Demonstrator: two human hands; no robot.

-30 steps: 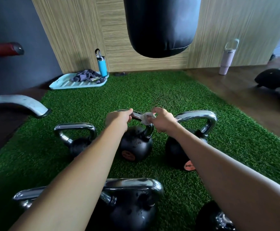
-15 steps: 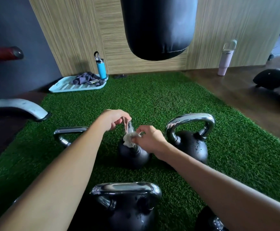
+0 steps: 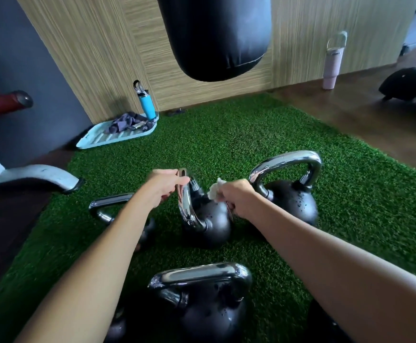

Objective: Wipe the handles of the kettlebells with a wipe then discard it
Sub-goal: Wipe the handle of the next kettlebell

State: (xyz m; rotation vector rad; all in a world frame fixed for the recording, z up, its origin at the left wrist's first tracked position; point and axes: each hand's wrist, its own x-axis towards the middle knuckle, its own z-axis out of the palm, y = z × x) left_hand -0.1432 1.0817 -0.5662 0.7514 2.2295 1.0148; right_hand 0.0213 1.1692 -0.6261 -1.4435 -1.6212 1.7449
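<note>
Several black kettlebells with chrome handles stand on green turf [image 3: 226,144]. The middle kettlebell [image 3: 209,224] is turned so its handle [image 3: 187,206] shows edge-on. My left hand [image 3: 163,186] grips the top of that handle. My right hand [image 3: 239,199] pinches a crumpled white wipe [image 3: 215,191] just right of the handle, by its far leg. Another kettlebell [image 3: 293,196] stands to the right, one [image 3: 102,209] sits partly hidden under my left forearm, and one [image 3: 207,305] is nearest me.
A black punching bag [image 3: 214,38] hangs above the turf's far end. A light-blue tray [image 3: 98,139] with dark cloth and a blue bottle [image 3: 147,105] lie at the back left. A pink tumbler [image 3: 332,65] stands by the wood wall. A grey machine foot [image 3: 36,177] lies on the left.
The middle kettlebell was turned about a quarter turn under my left hand. My right hand slid the wipe off the handle's top down to its side, then slightly away to the right.
</note>
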